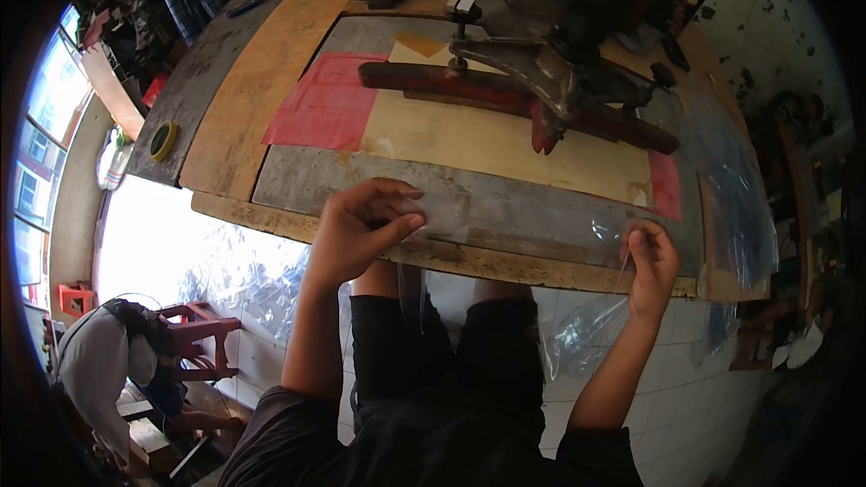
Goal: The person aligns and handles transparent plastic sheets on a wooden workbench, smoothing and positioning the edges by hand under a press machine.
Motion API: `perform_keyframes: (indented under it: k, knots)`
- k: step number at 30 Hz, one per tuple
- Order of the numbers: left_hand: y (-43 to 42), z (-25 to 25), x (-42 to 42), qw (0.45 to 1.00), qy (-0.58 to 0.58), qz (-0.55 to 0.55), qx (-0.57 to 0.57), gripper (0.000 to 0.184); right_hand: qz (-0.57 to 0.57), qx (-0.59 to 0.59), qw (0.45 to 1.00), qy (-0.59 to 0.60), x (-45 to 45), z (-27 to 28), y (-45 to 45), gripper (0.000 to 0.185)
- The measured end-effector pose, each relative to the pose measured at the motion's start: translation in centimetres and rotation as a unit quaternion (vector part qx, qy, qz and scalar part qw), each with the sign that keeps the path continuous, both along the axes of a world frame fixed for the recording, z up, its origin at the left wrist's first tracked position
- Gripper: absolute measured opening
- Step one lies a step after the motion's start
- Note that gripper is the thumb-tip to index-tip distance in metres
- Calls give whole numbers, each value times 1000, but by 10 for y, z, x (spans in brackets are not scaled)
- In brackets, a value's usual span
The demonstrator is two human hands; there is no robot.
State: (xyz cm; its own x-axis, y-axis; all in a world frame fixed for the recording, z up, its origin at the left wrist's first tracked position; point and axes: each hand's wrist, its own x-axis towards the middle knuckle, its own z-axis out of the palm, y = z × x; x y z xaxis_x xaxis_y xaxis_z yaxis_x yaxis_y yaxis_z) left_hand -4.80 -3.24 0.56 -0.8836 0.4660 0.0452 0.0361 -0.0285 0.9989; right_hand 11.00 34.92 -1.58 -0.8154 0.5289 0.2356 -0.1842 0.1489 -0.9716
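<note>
Thin clear plastic film [444, 215] is in front of me at the near edge of the table, hard to make out except for its glints. My left hand [368, 227] pinches it between thumb and fingers, and a strip hangs below. At the other side, my right hand [651, 266] has thumb and fingers closed on clear film too. Beyond my hands, a heat-sealing press with a long red-and-black bar [451, 85] stands over a pale yellow sheet [433, 131]. Pink patches [320, 101] cover the sheet's ends.
A roll of yellow tape [163, 141] lies on the table's left side. Clear plastic sheets [735, 180] drape over the right side. On the floor at left are loose plastic pieces [248, 275], a red stool [206, 343] and another person bending [108, 370].
</note>
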Motion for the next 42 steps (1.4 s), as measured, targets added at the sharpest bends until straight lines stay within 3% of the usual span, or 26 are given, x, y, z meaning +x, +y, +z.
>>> perform_keyframes:
  k: [4,12,16,22,24,30,42]
  knots:
    - [-2,-6,-3,1000,17,-4,-11,31,15,-8,1000,-5,0,4,0,25]
    - [-2,-7,-4,999,23,-13,30,50,16,-17,1000,-12,-4,5,-3,24]
    - [2,4,-3,999,18,-33,34,46,17,-13,1000,-14,-5,8,-5,23]
    - [17,14,-1,998,1,-55,-36,47,-1,-24,1000,-10,-2,6,-5,23]
    - [23,11,1,1000,-7,-8,-24,48,-2,-30,1000,-8,-3,6,-2,22]
    - [16,0,-1,999,-22,-37,-2,51,-15,-41,998,-43,-4,8,-6,28]
    - [20,0,5,998,0,-15,58,56,-10,-33,999,-2,-6,8,-7,22]
